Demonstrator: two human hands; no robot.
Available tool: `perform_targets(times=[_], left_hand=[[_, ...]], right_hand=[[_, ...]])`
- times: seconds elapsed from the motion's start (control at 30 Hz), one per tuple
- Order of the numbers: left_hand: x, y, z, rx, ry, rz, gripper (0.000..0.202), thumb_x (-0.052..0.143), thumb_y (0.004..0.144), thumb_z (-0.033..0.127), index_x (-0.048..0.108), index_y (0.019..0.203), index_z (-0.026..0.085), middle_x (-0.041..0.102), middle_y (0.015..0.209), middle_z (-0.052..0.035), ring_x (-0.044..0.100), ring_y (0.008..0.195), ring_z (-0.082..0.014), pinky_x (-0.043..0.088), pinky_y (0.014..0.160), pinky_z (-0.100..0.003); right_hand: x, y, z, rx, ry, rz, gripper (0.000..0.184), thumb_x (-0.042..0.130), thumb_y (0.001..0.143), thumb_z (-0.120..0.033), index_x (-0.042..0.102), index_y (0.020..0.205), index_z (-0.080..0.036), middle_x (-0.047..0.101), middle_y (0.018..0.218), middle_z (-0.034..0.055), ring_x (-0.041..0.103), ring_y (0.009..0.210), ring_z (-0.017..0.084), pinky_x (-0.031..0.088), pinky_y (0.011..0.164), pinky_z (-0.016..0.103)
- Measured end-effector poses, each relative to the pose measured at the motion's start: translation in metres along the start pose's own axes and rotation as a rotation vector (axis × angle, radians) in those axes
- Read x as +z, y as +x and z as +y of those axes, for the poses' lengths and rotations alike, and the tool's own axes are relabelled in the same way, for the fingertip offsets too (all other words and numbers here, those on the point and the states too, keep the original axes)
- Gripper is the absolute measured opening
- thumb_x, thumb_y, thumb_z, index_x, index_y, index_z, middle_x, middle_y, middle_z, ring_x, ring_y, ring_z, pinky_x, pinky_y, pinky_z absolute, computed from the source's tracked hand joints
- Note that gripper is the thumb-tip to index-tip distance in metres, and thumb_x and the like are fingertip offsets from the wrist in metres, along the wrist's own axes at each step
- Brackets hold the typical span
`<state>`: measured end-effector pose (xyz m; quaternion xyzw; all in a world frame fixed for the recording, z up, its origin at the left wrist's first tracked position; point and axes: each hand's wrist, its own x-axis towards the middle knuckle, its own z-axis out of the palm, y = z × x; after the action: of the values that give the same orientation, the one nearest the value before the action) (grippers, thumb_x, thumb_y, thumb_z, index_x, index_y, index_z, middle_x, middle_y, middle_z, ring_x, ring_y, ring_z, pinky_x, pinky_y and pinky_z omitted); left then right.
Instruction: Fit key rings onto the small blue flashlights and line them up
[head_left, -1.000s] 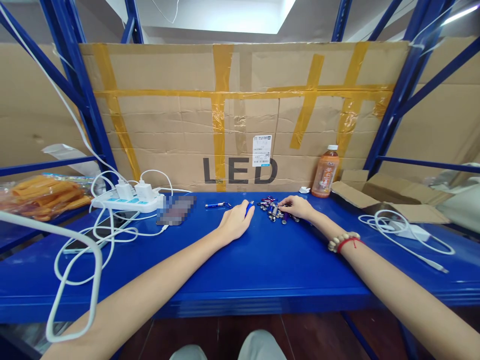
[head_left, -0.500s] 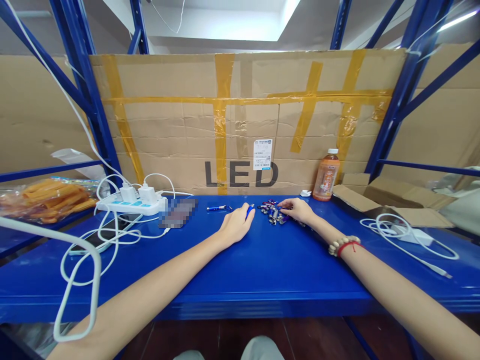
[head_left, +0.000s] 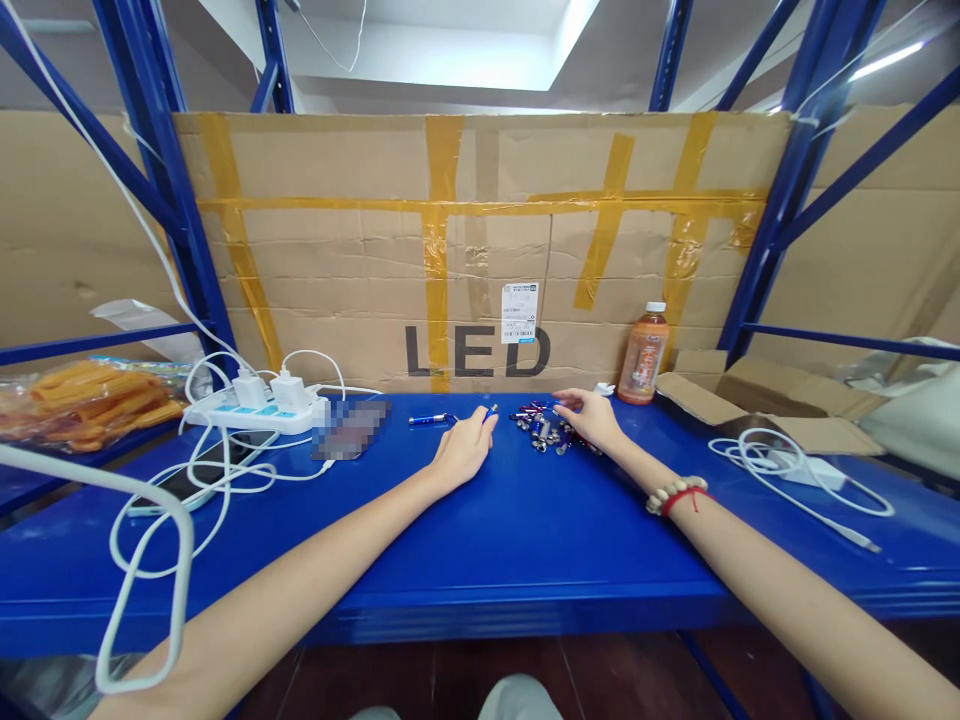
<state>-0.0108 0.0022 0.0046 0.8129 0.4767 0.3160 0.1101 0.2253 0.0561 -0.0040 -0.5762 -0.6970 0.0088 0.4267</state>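
Note:
My left hand (head_left: 463,449) rests on the blue shelf (head_left: 525,530) with its fingers closed on a small blue keychain flashlight (head_left: 489,412), whose tip sticks out past the fingertips. Another blue keychain flashlight (head_left: 429,419) lies just to its left. My right hand (head_left: 592,417) lies on a pile of several small keychain flashlights (head_left: 541,427), fingers curled into the pile; what they pinch is too small to make out. A bead bracelet with a red string (head_left: 673,493) is on my right wrist.
A white power strip (head_left: 255,410) with chargers and looping white cables sits left, over a phone (head_left: 180,483). An orange drink bottle (head_left: 643,354) stands by the taped cardboard back wall (head_left: 480,250). An open carton (head_left: 757,395) and a white charger cable (head_left: 795,470) lie right.
My left hand has slid a little left and away with the blue flashlight. My right hand stays on the pile. The camera has tilted slightly.

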Motion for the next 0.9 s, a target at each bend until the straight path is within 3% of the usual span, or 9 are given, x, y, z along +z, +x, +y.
perform_targets(times=[0.2, 0.4, 0.53, 0.73, 0.8, 0.9], left_hand=[[0.001, 0.0, -0.002, 0.02, 0.006, 0.003, 0.03, 0.02, 0.09, 0.039, 0.039, 0.075, 0.023, 0.061, 0.068, 0.0028, 0.059, 0.067, -0.0146, 0.039, 0.063, -0.025], [0.001, 0.001, -0.002, 0.02, -0.015, 0.001, 0.03, 0.019, 0.089, 0.04, 0.037, 0.075, 0.022, 0.06, 0.068, 0.0029, 0.058, 0.067, -0.0148, 0.038, 0.064, -0.025], [0.0, 0.0, 0.0, -0.009, -0.056, -0.019, 0.031, 0.018, 0.089, 0.04, 0.039, 0.076, 0.022, 0.06, 0.07, 0.0023, 0.057, 0.067, -0.0148, 0.037, 0.064, -0.025], [0.003, 0.001, -0.005, -0.022, -0.182, -0.001, 0.032, 0.024, 0.087, 0.048, 0.041, 0.077, 0.022, 0.06, 0.066, 0.0029, 0.056, 0.066, -0.0151, 0.037, 0.067, -0.026], [0.005, 0.004, -0.007, -0.022, -0.294, 0.027, 0.032, 0.03, 0.085, 0.05, 0.041, 0.074, 0.021, 0.059, 0.063, 0.003, 0.054, 0.062, -0.0136, 0.037, 0.065, -0.025], [0.008, 0.007, -0.007, -0.072, -0.573, 0.035, 0.031, 0.034, 0.083, 0.049, 0.037, 0.073, 0.02, 0.057, 0.06, 0.0029, 0.047, 0.049, -0.0088, 0.036, 0.052, -0.021]], right_hand=[[-0.003, -0.004, -0.004, 0.074, 0.048, -0.025, 0.032, 0.067, 0.064, -0.031, 0.066, 0.092, -0.017, 0.07, 0.077, 0.0047, 0.064, 0.069, 0.017, 0.05, 0.065, 0.026], [-0.009, -0.004, -0.01, 0.087, 0.067, 0.063, 0.022, 0.063, 0.068, -0.034, 0.07, 0.08, -0.018, 0.071, 0.078, 0.0052, 0.065, 0.073, 0.019, 0.048, 0.067, 0.027], [-0.006, -0.005, -0.017, 0.119, 0.214, 0.082, 0.026, 0.062, 0.067, -0.036, 0.069, 0.081, -0.014, 0.07, 0.073, 0.0068, 0.064, 0.066, 0.018, 0.048, 0.059, 0.026], [-0.001, -0.013, -0.046, 0.163, 0.462, -0.011, 0.035, 0.065, 0.063, -0.041, 0.067, 0.083, -0.012, 0.068, 0.075, 0.0077, 0.059, 0.058, 0.013, 0.045, 0.049, 0.022], [0.001, -0.017, -0.056, 0.165, 0.572, -0.073, 0.037, 0.066, 0.061, -0.042, 0.066, 0.083, -0.013, 0.068, 0.077, 0.0076, 0.058, 0.057, 0.012, 0.045, 0.047, 0.021], [0.006, -0.022, -0.068, 0.142, 0.691, -0.172, 0.037, 0.07, 0.055, -0.043, 0.063, 0.078, -0.014, 0.067, 0.072, 0.0057, 0.06, 0.059, 0.013, 0.047, 0.047, 0.021]])
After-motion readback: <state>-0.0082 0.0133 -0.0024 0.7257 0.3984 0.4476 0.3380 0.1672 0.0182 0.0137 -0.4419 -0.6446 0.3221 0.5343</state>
